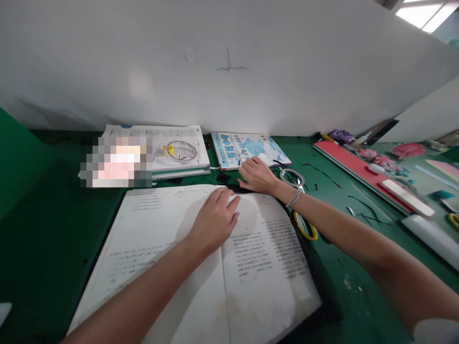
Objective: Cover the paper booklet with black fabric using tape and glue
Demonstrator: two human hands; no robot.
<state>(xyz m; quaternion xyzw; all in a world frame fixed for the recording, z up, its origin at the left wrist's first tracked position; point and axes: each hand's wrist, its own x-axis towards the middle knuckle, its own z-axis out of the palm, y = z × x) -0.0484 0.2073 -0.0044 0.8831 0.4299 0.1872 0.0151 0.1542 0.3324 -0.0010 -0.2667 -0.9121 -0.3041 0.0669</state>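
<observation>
Fingers slightly apart, the left hand [211, 222] lay over the open book [251, 248], lower centre of the frame; fingers curled (whether clamped on anything, I couldn't tell), the right hand [260, 177] was beside the blue-and-white booklet [247, 143].

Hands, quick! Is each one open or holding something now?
Left hand: open, on the open book.
Right hand: fingers curled near the blue book; can't tell if holding anything.
</observation>
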